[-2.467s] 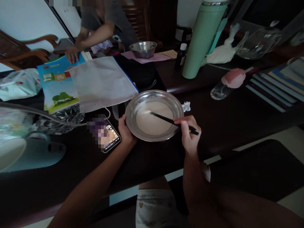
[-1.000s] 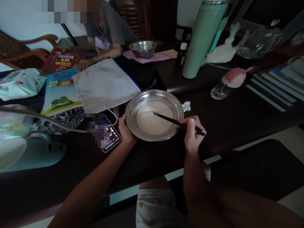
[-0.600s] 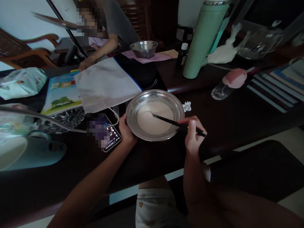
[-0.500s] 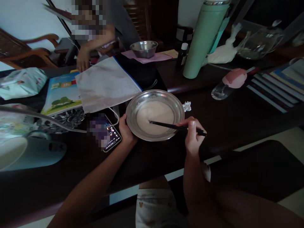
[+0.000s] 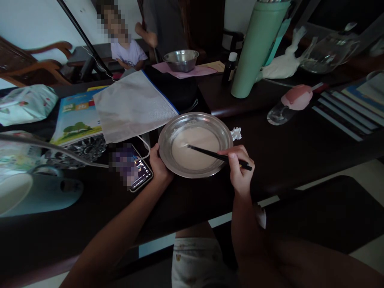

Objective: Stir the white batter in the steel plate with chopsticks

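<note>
A shallow steel bowl (image 5: 223, 133) of pale batter (image 5: 195, 148) sits on the dark table (image 5: 300, 148) in front of me. My left hand (image 5: 158, 165) grips the bowl's near left rim, fingers curled against it. Dark chopsticks (image 5: 210, 154) are pinched in my right hand (image 5: 238, 168) at the bowl's right side, their tips dipped in the batter near its middle.
A phone (image 5: 136, 170) lies just left of the bowl, beside a white mesh pouch (image 5: 132, 106) and a picture book (image 5: 75, 120). Behind stand a green flask (image 5: 255, 52), a small steel bowl (image 5: 181, 60) and a pink-capped bottle (image 5: 288, 105). Two other people are at the far side.
The chopstick tips have swept around in the batter while my left hand kept hold of the rim. The people across the table have drawn back and a red book is gone.
</note>
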Motion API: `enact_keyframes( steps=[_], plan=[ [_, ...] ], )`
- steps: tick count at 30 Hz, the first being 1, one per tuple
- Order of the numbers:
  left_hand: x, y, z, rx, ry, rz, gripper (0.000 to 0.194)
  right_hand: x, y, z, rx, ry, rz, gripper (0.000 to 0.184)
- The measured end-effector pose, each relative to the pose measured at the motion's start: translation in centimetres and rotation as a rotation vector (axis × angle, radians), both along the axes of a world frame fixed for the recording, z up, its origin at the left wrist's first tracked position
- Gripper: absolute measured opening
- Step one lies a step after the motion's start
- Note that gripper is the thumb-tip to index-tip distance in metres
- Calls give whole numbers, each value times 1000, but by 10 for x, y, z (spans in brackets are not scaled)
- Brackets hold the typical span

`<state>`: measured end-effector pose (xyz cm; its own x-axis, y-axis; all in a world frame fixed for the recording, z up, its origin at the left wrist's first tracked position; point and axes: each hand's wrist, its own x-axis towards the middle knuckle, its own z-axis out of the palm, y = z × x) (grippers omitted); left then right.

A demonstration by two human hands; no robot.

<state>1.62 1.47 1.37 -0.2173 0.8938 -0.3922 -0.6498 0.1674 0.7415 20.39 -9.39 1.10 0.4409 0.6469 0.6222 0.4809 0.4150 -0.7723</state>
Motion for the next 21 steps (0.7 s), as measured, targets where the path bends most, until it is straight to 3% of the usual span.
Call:
enact_keyframes(
  steps=[4, 9, 14, 19, 21],
  plan=[
    [1, -1, 2, -6, -7, -12, 23, 0, -1, -1, 58, 100, -89, 45],
    [-1, 1, -5, 31, 3, -20, 22, 0, 0, -2, -12, 52, 14, 46],
    [0, 1, -4, 12, -9, 0, 21, 1, 0, -2, 16, 82, -85, 46],
    [1, 1, -2, -17, -14, 9, 23, -1, 0, -1, -22, 75, 14, 45],
    [1, 2, -4, -6, 3, 3, 23, -1, 0, -1, -14, 48, -21, 42]
  ],
)
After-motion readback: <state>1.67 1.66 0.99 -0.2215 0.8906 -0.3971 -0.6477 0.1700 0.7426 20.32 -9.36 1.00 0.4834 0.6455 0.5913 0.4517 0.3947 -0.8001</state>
